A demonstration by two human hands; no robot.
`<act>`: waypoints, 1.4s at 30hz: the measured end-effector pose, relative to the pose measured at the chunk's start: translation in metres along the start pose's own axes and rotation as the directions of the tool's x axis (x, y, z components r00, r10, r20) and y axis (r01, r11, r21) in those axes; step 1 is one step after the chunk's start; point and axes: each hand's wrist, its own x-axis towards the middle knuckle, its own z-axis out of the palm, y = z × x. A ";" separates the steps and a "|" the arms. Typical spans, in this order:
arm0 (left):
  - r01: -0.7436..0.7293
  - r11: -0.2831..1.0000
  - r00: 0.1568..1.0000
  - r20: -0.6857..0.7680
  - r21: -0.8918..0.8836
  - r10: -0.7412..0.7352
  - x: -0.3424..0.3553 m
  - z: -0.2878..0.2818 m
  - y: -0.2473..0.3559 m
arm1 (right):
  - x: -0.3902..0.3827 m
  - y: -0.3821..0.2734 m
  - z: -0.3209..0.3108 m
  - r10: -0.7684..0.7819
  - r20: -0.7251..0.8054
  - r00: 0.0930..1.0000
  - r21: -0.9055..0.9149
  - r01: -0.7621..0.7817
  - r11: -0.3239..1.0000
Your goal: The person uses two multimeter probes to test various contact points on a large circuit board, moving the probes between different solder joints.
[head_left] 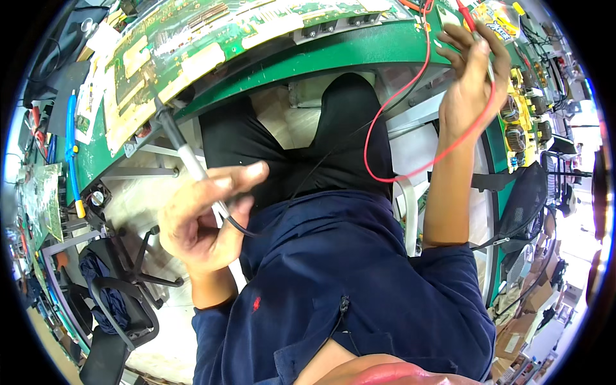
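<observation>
My left hand (208,218) grips a black and silver probe (174,131) with a black lead; the probe reaches up to a large green circuit board (202,61) at the top left, and I cannot tell whether its tip touches. My right hand (468,83) is at the upper right, fingers curled around a red probe (466,14) beside a yellow package (487,19). A red lead (387,178) loops down from it across my lap. The board rests along the green table's front edge (289,58).
A blue pen-like tool (72,147) lies left of the board, near more boards (45,192). Yellow boards with coils (520,122) and a black mesh bag (520,205) are on the right. A black office chair (112,321) stands at lower left, and cardboard (520,321) at lower right.
</observation>
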 end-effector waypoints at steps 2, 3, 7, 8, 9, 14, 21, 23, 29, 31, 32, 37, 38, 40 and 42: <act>-0.013 0.997 1.000 0.001 -0.072 0.013 0.001 -0.004 -0.001 | 0.010 0.004 0.018 0.016 0.083 0.996 -0.051 -0.011 0.999; -0.072 0.997 0.997 -0.020 -0.023 0.072 0.004 0.003 -0.003 | 0.019 0.017 0.019 0.037 0.140 0.989 -0.060 -0.029 0.998; -0.171 0.957 0.985 0.005 0.236 0.175 0.010 0.005 -0.009 | 0.042 0.067 0.031 0.052 0.369 0.928 -0.025 -0.046 0.999; -0.186 0.940 0.982 0.027 0.285 0.186 0.015 0.005 -0.008 | 0.046 0.074 0.032 0.073 0.393 0.916 -0.051 -0.058 0.997; -0.190 0.925 0.982 0.046 0.329 0.185 0.017 0.006 -0.008 | 0.044 0.073 0.034 0.105 0.422 0.901 -0.085 -0.076 0.993; -0.315 0.850 0.949 0.116 0.422 0.294 0.027 0.008 -0.015 | 0.038 0.070 0.034 0.265 0.440 0.858 -0.069 -0.262 0.963; -0.346 0.818 0.932 0.068 0.460 0.356 0.043 0.023 -0.034 | 0.031 0.081 0.027 0.056 0.411 0.910 -0.060 -0.034 0.998; -0.327 0.815 0.939 0.065 0.479 0.339 0.047 0.027 -0.041 | 0.028 0.077 0.027 0.060 0.392 0.918 -0.043 -0.046 0.998; -0.302 0.819 0.945 0.037 0.488 0.326 0.059 0.044 -0.063 | 0.023 0.067 0.026 0.287 0.378 0.880 0.048 -0.328 0.943; -0.192 0.855 0.972 -0.025 0.482 0.232 0.060 0.051 -0.066 | 0.020 0.072 0.025 0.273 0.372 0.887 0.128 -0.340 0.932; -0.163 0.880 0.977 -0.049 0.446 0.206 0.064 0.055 -0.067 | 0.017 0.077 0.024 0.265 0.372 0.890 0.161 -0.343 0.925; -0.081 0.935 0.978 -0.155 0.346 0.142 0.086 0.070 -0.069 | 0.012 0.084 0.018 0.234 0.382 0.894 0.220 -0.334 0.917; -0.080 0.939 0.975 -0.170 0.336 0.144 0.091 0.072 -0.069 | 0.013 0.086 0.016 0.184 0.397 0.899 0.222 -0.289 0.931; -0.087 0.941 0.963 -0.216 0.326 0.164 0.103 0.078 -0.069 | 0.012 0.095 0.019 0.105 0.403 0.909 0.331 -0.252 0.910; -0.065 0.956 0.945 -0.290 0.286 0.151 0.112 0.085 -0.069 | 0.015 0.082 0.024 0.133 0.394 0.910 0.353 -0.283 0.892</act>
